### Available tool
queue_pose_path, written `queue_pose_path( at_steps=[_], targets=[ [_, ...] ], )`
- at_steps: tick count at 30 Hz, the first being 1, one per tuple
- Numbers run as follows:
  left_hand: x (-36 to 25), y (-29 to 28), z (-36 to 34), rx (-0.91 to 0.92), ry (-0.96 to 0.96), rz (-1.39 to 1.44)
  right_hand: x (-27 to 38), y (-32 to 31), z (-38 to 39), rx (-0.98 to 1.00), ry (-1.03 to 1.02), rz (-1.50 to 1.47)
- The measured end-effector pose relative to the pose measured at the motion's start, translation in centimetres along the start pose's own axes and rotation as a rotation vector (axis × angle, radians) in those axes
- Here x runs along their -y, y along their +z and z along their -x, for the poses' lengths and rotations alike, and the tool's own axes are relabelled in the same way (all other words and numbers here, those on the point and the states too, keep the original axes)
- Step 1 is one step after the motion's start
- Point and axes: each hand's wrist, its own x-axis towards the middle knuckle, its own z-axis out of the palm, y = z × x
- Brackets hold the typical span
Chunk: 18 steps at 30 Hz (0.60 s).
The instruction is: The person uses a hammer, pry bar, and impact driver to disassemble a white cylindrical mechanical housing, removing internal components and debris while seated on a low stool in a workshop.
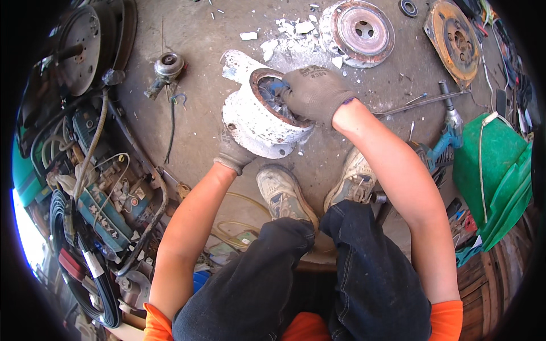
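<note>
A white-painted round metal housing [250, 126], its paint chipped, stands tilted on the floor in front of my shoes. It looks like a pump casing, with a spout-like outlet at its upper left and a rusty rim around its opening. My left hand [234, 152], in a grey work glove, grips the housing's lower left edge; the casing hides some of its fingers. My right hand [318, 94], gloved too, reaches over the rim with its fingers curled into the opening. A small blue patch [277, 85] shows at those fingertips; I cannot tell what it is.
White paint flakes [290, 29] and powder lie beyond the housing, beside a round flanged cover [364, 31]. A bearing [408, 7] and a rusty plate [455, 42] are far right. A teal power tool [446, 139] and green bag [492, 170] sit right; machine parts [108, 210] crowd the left.
</note>
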Motion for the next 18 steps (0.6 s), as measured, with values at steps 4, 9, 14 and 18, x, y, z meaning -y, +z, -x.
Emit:
queue_pose_path(
  at_steps=[4,9,14,18],
  targets=[
    [0.1,0.1,0.1,-0.036,0.008,0.058,-1.3,-1.2,0.3,0.060,-0.086,-0.426],
    [-0.2,-0.2,-0.2,-0.046,0.035,0.032,-0.1,-0.8,0.2,0.087,-0.043,-0.087],
    [-0.2,-0.2,-0.2,-0.038,0.002,0.099,0.1,0.0,-0.4,0.003,-0.026,0.025],
    [0.2,0.1,0.2,0.037,0.004,0.016,-1.1,-0.8,0.1,0.122,-0.047,-0.105]
  ],
)
